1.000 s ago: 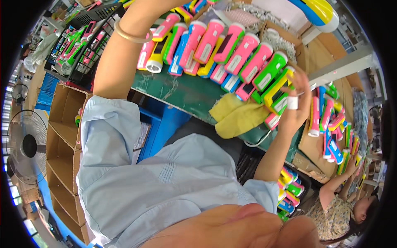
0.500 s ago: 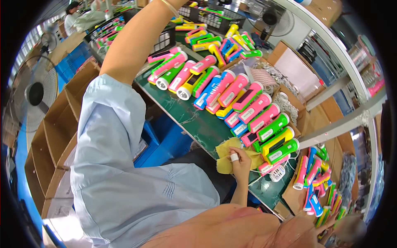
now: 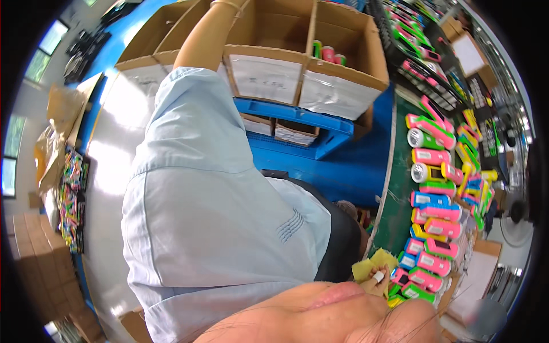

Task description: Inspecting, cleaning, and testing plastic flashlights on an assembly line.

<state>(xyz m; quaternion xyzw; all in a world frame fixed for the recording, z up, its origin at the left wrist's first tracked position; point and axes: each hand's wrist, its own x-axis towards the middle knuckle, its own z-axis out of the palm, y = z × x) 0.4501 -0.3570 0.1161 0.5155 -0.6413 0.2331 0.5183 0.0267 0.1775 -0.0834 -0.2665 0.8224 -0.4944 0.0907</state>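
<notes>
My left forearm (image 3: pixel 200 46) reaches out over the divided cardboard box (image 3: pixel 266 77), with its bracelet (image 3: pixel 227 4) at the top edge of my view. The left hand itself is out of sight, so I cannot tell how far its fingers are open or whether they hold anything. If they do, letting go too high could send the thing knocking against the cardboard, and a careless wrist might bend a divider. In the rightmost compartment I can make out 3 loose torches (image 3: pixel 327 54), which something dropped on them could scuff.

My right hand (image 3: pixel 377 279) is away at the green worktop (image 3: pixel 400 171), fingers curled closed on a yellow cloth (image 3: pixel 362 270). The row of torches (image 3: pixel 437 211) lies just beside it, some resting on others (rounded barrels, so I'd expect them to roll). As I lean toward the box, an absent-minded tug on the cloth could catch the nearest torch and start the stack sliding. The cloth is also near the worktop's edge; loosened fingers could let it slip off.
</notes>
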